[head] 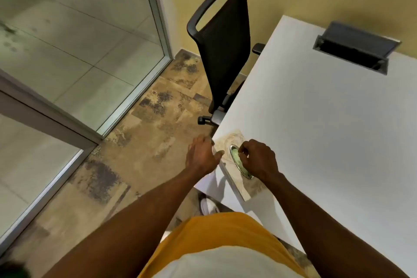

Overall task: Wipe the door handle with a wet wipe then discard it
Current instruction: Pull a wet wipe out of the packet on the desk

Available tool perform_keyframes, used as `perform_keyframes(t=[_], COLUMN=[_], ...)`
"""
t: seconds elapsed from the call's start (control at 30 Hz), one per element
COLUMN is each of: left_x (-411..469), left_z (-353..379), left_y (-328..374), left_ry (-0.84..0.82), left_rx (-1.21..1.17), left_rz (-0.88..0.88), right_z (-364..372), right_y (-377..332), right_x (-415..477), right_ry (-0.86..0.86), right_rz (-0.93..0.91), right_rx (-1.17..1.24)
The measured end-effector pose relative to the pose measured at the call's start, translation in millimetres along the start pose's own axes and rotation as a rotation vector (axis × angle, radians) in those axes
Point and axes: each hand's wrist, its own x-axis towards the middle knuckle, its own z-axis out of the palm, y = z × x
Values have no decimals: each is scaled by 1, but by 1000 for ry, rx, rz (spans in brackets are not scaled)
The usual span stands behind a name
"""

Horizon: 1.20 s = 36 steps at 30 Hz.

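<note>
A beige patterned wet wipe pack (234, 178) with an oval, silver-rimmed opening (239, 160) lies at the near corner of the white table (327, 131). My left hand (203, 157) grips the pack's left edge, with the thumb on top of it at the table's corner. My right hand (259, 160) is over the opening, its fingertips pinched together on a small pale bit of wet wipe (244, 154). No door handle is in view.
A black mesh office chair (222, 52) stands at the table's far-left side. A glass door and panel in aluminium frames (126, 106) run along the left. A grey cable box (354, 46) is set into the table's far end. Mottled brown floor lies between them.
</note>
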Motion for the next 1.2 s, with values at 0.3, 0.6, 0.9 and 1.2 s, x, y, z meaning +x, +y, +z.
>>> perform_keyframes(t=[0.3, 0.6, 0.9, 1.2], left_x=[-10, -11, -5, -7], left_z=[32, 55, 67, 67], left_y=[9, 6, 14, 14], left_ry=[-127, -164, -162, -157], left_rx=[75, 196, 263, 329], left_rz=[51, 154, 145, 136], right_z=[26, 31, 42, 43], right_y=[32, 37, 36, 51], right_x=[-15, -10, 0, 10], right_ry=[-46, -69, -37, -241], right_rz=[-52, -243, -299, -194], right_rx=[-149, -261, -300, -189])
